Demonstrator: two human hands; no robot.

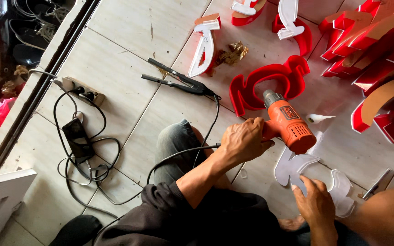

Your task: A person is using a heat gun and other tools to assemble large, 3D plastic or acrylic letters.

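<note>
My left hand (245, 141) has its fingers wrapped tight round the grip of the orange heat gun (287, 123), its long axis running up and away, nozzle toward the red letter (270, 82) on the floor tiles. My right hand (316, 206) lies nearer me, fingers spread flat on the white cutout (297, 166), which sits just under the gun's rear end.

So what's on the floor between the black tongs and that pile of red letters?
In the head view, a red letter shell lies there, with the orange heat gun pointing at it.
</note>
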